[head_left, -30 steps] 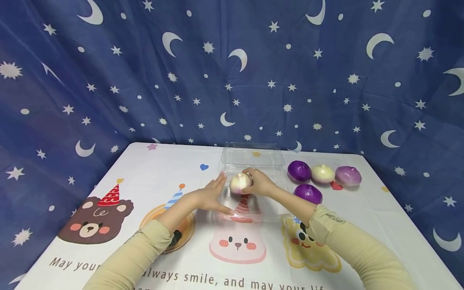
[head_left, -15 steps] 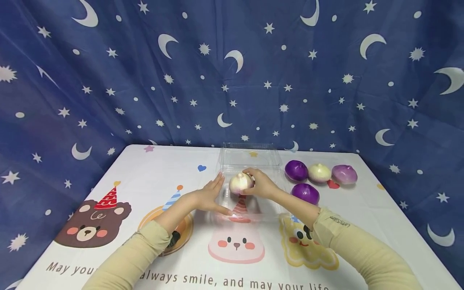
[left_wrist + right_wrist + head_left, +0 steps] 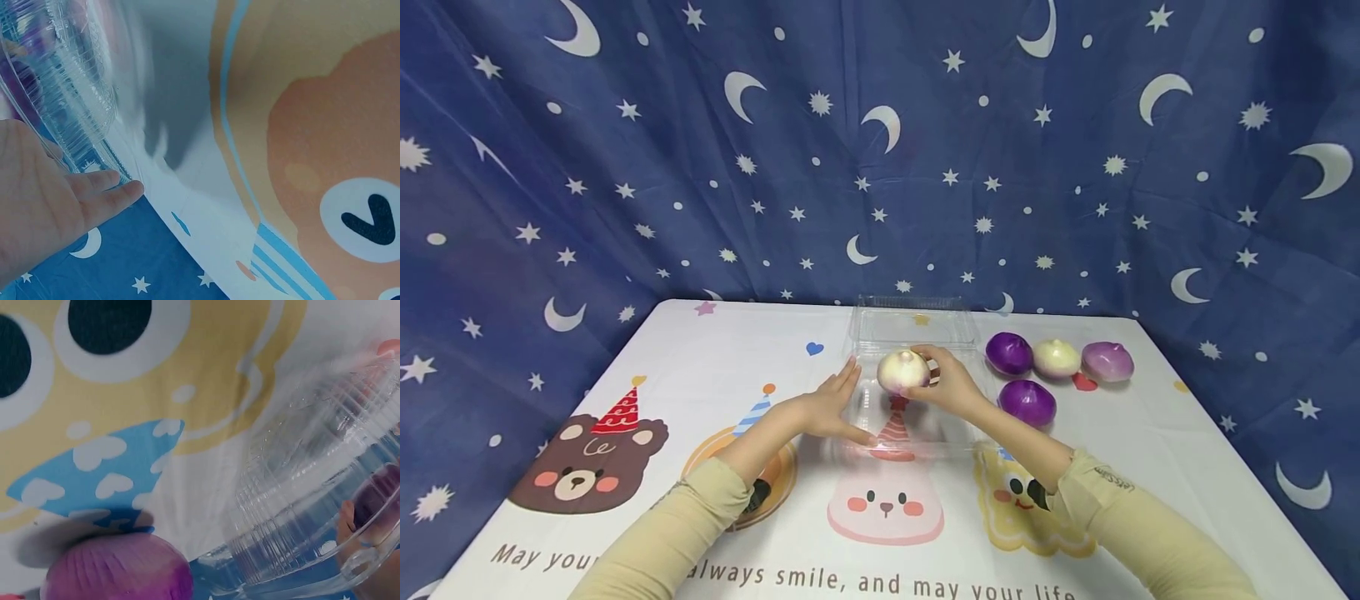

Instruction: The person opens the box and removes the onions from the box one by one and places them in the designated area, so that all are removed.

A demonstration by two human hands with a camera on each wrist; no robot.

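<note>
My right hand (image 3: 951,385) grips a white onion (image 3: 903,372) with a purple-tinged base, its fingers and thumb around the right side. The onion is over the bottom half of a clear plastic clamshell box (image 3: 951,433); whether it touches the bottom, I cannot tell. With fingers extended, my left hand (image 3: 826,412) rests against the box's left side, thumb at the front edge. In the left wrist view, straight fingers (image 3: 103,199) touch the ribbed plastic wall (image 3: 75,106). The right wrist view shows the held onion (image 3: 378,500) partly, through the plastic.
Right of the box lie two dark purple onions (image 3: 1009,354) (image 3: 1027,404), a pale cream onion (image 3: 1057,359) and a light purple onion (image 3: 1107,362). The box's raised lid (image 3: 913,325) lies back near the table's far edge. A starry blue curtain (image 3: 880,150) hangs behind.
The right hand and its onion have shifted slightly right and up relative to the box. The left hand stays against the box. The head view has turned a little.
</note>
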